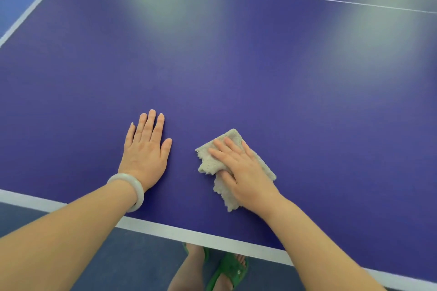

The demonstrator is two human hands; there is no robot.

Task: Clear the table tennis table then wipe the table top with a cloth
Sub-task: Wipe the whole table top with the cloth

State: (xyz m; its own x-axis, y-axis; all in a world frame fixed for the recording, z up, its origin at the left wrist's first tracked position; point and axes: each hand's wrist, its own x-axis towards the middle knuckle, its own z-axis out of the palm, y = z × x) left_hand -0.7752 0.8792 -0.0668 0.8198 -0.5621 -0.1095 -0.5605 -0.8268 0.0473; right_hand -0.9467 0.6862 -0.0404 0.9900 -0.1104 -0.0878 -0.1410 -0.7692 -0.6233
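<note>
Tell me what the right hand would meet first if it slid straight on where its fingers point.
Nothing, seemingly: right hand and cloth would cross bare table top, probably passing beyond the left hand.

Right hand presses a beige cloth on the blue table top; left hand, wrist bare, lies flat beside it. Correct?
No: the head view shows a pale bangle on the left wrist. Otherwise right: the right hand presses the beige cloth on the blue table top, and the left hand lies flat beside it.

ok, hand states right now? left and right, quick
Left hand: open, flat on the table, holding nothing.
Right hand: open, fingers flat, pressing the cloth onto the table.
</note>
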